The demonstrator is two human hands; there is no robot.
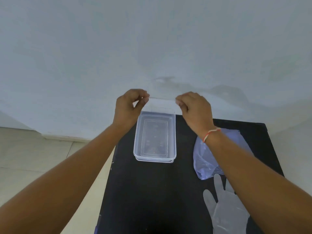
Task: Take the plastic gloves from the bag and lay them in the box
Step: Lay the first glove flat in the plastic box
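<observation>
Currently pinched between both hands: left hand (130, 105) and right hand (194, 107) closed tight, fingers (145, 99) curled in with thumb pressed to forefinger, gripping opposite corners of the held glove (160, 105). Stretched taut as a thin line between the two pinches, hanging above the far end of the box (174, 132). Not yet inside.

Risks from this position:
- Slipping from one pinch. Slick, near-weightless film, held only at its edge; likely to swing and fold on itself if released unevenly.
- Landing across the far rim or behind the box instead of on its floor, given the hold sits over the far end rather than the middle.
- Clinging to the fingers on release — probable with film this thin.
- Dragging the bag (202, 159) with the right forearm, which crosses directly above it.

Materials and shapes:
- Held glove: clear film, almost invisible against the pale wall; outline hard to trace, so cannot tell how much hangs below the pinch.
- Box: rigid transparent plastic, rectangular, rounded corners, stepped base. Appears empty.
- Bag: soft lilac-tinted plastic, crumpled, lying flat on the right of the tabletop (152, 191).
- Second glove (226, 208): translucent, milky, wrinkled, spread flat near the bag with its finger shapes pointing away — waiting outside the box.
- Tabletop: matte black, flat.
</observation>
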